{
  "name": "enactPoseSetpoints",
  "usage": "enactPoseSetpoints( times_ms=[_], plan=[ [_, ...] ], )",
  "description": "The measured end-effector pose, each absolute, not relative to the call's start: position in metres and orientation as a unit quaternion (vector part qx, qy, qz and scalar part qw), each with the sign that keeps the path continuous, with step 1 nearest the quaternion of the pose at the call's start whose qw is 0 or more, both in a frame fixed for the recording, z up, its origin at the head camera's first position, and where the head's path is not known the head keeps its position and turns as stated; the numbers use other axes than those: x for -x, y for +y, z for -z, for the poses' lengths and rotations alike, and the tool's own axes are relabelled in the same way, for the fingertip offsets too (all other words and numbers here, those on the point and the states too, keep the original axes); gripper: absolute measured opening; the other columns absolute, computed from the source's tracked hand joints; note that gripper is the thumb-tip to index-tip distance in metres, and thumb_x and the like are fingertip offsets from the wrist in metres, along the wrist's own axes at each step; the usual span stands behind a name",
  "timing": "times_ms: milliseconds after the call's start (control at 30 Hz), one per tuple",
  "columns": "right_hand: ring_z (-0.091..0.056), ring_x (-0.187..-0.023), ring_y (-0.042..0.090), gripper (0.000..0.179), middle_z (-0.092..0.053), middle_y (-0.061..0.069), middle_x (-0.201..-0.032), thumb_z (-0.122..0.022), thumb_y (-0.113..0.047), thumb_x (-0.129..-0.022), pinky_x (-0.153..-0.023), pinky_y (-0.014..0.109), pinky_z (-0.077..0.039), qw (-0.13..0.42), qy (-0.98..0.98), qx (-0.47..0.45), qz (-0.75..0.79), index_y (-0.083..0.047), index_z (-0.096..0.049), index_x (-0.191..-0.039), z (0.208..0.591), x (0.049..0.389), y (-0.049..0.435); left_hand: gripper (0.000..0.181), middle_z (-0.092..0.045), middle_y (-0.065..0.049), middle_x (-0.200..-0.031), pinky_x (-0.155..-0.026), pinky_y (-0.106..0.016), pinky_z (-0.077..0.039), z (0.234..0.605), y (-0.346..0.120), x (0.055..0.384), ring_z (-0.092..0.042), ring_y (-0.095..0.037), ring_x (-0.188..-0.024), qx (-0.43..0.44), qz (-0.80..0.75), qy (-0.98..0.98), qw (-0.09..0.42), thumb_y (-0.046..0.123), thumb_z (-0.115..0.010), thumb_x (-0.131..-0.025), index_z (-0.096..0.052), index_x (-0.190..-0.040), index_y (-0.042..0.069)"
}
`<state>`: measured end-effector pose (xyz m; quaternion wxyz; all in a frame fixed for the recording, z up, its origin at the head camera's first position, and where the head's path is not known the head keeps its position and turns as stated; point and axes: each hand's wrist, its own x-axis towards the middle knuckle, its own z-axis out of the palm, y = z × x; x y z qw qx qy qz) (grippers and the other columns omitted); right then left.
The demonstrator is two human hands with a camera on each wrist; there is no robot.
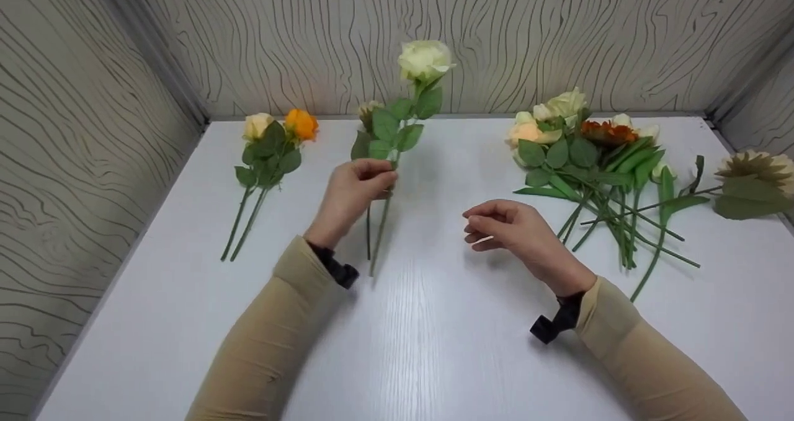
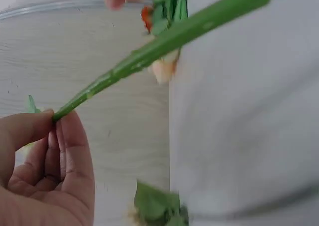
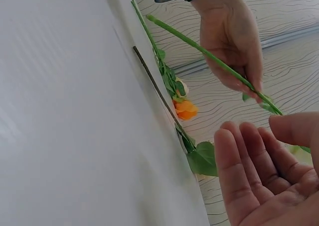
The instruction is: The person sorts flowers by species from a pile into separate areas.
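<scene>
My left hand (image 1: pixel 355 196) pinches the green stem (image 2: pixel 164 44) of a white rose (image 1: pixel 425 61) between thumb and fingers. The rose is held above the table, bloom toward the back wall and stem end toward me. Behind it lies another flower with a pale head (image 1: pixel 368 112) and dark stem, partly hidden by the rose's leaves and my hand. My right hand (image 1: pixel 518 232) hovers to the right of the stem, holding nothing, its fingers loosely bent; the right wrist view shows the bare palm (image 3: pixel 279 186).
On the left of the white table (image 1: pixel 397 359) lie a peach rose (image 1: pixel 257 125) and an orange rose (image 1: pixel 301 124). A pile of mixed flowers (image 1: pixel 583 151) lies at the right, with a large beige flower (image 1: pixel 757 182) near the right edge. Patterned wall panels (image 1: pixel 347 30) enclose the table.
</scene>
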<state>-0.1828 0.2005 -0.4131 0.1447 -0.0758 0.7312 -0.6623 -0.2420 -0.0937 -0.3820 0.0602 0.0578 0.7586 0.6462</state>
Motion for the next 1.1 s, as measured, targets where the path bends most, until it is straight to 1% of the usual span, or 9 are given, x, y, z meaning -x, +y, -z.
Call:
enactPoseSetpoints(
  times_ms=[67,133,300,433,567,700,867,967,1100],
  plan=[
    [-0.070,-0.101,0.033,0.046,-0.066,0.027,-0.113,-0.071,-0.023,-0.099,-0.088,0.043,-0.059,0.142,0.732,0.072,0.663,0.011,-0.060,-0.127,0.413,0.183,0.203,0.028,-0.069,-0.010,-0.112,-0.090,-0.040,-0.058,0.380,-0.131,0.249,-0.067,-0.023,-0.100,-0.036,-0.597,0.800,0.047,0.020,-0.071,-0.099,-0.071,-0.123,0.006],
    [-0.070,-0.102,0.032,0.046,-0.066,0.027,-0.114,-0.071,-0.023,-0.099,-0.088,0.043,-0.059,0.140,0.732,0.071,0.663,0.012,-0.060,-0.127,0.413,0.184,0.205,0.029,-0.068,-0.011,-0.114,-0.090,-0.042,-0.057,0.380,-0.168,0.257,-0.067,-0.023,-0.099,-0.016,-0.546,0.837,0.025,0.020,-0.068,-0.101,-0.070,-0.125,0.005],
    [-0.070,-0.102,0.031,0.044,-0.067,0.022,-0.111,-0.070,-0.022,-0.100,-0.087,0.042,-0.060,0.135,0.735,0.070,0.661,0.012,-0.060,-0.126,0.413,0.185,0.207,0.031,-0.069,-0.022,-0.114,-0.083,-0.042,-0.055,0.386,-0.244,0.265,-0.066,-0.028,-0.094,0.023,-0.432,0.901,-0.037,0.013,-0.061,-0.103,-0.068,-0.126,-0.005],
    [-0.070,-0.102,0.032,0.044,-0.067,0.021,-0.110,-0.070,-0.022,-0.100,-0.087,0.042,-0.060,0.134,0.737,0.069,0.659,0.012,-0.060,-0.125,0.413,0.186,0.207,0.031,-0.068,-0.028,-0.115,-0.084,-0.044,-0.053,0.395,-0.276,0.264,-0.064,-0.033,-0.097,0.056,-0.389,0.919,-0.038,0.010,-0.058,-0.103,-0.067,-0.125,-0.009],
    [-0.069,-0.103,0.033,0.043,-0.067,0.021,-0.111,-0.070,-0.023,-0.100,-0.087,0.042,-0.060,0.136,0.739,0.066,0.656,0.011,-0.061,-0.125,0.414,0.186,0.206,0.030,-0.066,-0.030,-0.120,-0.087,-0.049,-0.053,0.405,-0.287,0.264,-0.063,-0.038,-0.104,0.078,-0.375,0.924,-0.028,0.009,-0.058,-0.102,-0.068,-0.122,-0.011],
    [-0.069,-0.103,0.032,0.043,-0.067,0.022,-0.111,-0.070,-0.023,-0.100,-0.087,0.042,-0.059,0.139,0.742,0.063,0.653,0.011,-0.061,-0.125,0.415,0.186,0.206,0.031,-0.065,-0.030,-0.123,-0.089,-0.052,-0.053,0.414,-0.290,0.267,-0.062,-0.042,-0.109,0.092,-0.364,0.927,-0.019,0.009,-0.056,-0.103,-0.068,-0.124,-0.010],
    [-0.069,-0.102,0.031,0.043,-0.067,0.022,-0.111,-0.070,-0.024,-0.100,-0.088,0.041,-0.059,0.138,0.745,0.061,0.650,0.011,-0.061,-0.125,0.416,0.188,0.207,0.032,-0.065,-0.030,-0.122,-0.089,-0.053,-0.053,0.416,-0.290,0.268,-0.062,-0.041,-0.107,0.098,-0.355,0.930,-0.014,0.011,-0.056,-0.103,-0.067,-0.124,-0.010],
    [-0.070,-0.103,0.031,0.044,-0.068,0.021,-0.111,-0.071,-0.024,-0.100,-0.088,0.041,-0.059,0.132,0.750,0.061,0.645,0.010,-0.062,-0.125,0.416,0.189,0.210,0.035,-0.063,-0.032,-0.123,-0.092,-0.055,-0.051,0.413,-0.286,0.268,-0.061,-0.043,-0.109,0.090,-0.344,0.934,-0.030,0.013,-0.057,-0.103,-0.065,-0.126,-0.013],
    [-0.069,-0.103,0.030,0.045,-0.068,0.020,-0.112,-0.071,-0.027,-0.100,-0.089,0.040,-0.058,0.120,0.766,0.057,0.629,0.009,-0.063,-0.125,0.415,0.193,0.217,0.042,-0.055,-0.033,-0.134,-0.103,-0.058,-0.045,0.408,-0.266,0.269,-0.053,-0.047,-0.124,0.055,-0.324,0.942,-0.070,0.016,-0.060,-0.104,-0.058,-0.136,-0.012]
  ],
)
